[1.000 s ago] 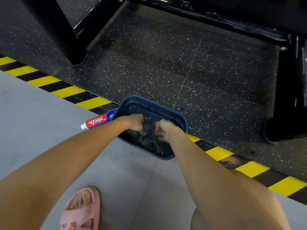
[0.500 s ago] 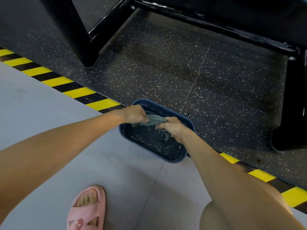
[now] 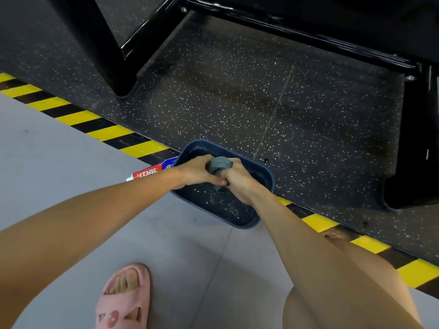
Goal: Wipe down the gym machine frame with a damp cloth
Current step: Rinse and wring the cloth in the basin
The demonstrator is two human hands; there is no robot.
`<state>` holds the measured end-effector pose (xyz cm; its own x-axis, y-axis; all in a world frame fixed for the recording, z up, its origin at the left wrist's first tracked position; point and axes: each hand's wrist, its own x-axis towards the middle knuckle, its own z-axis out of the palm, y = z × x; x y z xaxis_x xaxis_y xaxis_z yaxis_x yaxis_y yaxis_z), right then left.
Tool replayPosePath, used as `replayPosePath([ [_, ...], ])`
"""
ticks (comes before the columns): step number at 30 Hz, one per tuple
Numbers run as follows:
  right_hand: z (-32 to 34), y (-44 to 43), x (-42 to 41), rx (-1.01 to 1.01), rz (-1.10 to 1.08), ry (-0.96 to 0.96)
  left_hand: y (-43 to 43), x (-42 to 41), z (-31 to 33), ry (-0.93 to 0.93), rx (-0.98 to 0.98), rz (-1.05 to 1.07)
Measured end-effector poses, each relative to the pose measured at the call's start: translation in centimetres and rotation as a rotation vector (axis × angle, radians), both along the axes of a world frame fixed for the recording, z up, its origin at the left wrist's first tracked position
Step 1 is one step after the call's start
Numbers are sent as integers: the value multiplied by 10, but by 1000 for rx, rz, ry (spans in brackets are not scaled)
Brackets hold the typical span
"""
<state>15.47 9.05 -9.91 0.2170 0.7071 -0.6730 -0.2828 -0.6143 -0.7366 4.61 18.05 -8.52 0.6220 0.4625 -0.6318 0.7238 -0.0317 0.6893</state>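
Clamping the cloth [image 3: 219, 163] between left hand [image 3: 198, 170] and right hand [image 3: 240, 184], with fingers of both curled tight round the balled wad, just above the basin [image 3: 263, 173]. Judging it soft, light, sodden and likely dripping; best taking hold round the bunched middle. Noting the black machine frame [image 3: 104, 48] standing well beyond, striped tape [image 3: 109, 132] running between, basin sitting in the path, tube [image 3: 152, 172] lying just beside it.

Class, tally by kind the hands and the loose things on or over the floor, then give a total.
grey cloth: 1
blue basin: 1
tube: 1
pink slipper: 1
hands: 2, left hand and right hand, both gripping the cloth
total: 6
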Motion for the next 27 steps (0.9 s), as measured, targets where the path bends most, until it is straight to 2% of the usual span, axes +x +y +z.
replayPosePath([
  [3,-1,-4,6,65,-264,417,1,-1,4,-15,-23,56],
  [6,1,-7,5,71,-357,596,0,-1,4,-39,6,47],
  [8,3,-6,2,69,-301,583,3,0,5,-92,-45,91],
  [15,0,-5,1,11,-256,374,6,2,16,-226,-496,237],
  [17,-3,-6,-3,13,-252,357,8,1,17,-259,-537,298],
  [20,-6,-10,-2,-10,-298,479,6,5,11,-282,-503,549],
  [23,-8,-11,-2,2,-312,567,-5,12,5,-217,-397,778],
  [25,-5,-10,-6,30,-328,588,-16,13,3,-120,-230,691],
  [27,-1,-10,-11,49,-378,624,-27,13,1,-78,-83,445],
])
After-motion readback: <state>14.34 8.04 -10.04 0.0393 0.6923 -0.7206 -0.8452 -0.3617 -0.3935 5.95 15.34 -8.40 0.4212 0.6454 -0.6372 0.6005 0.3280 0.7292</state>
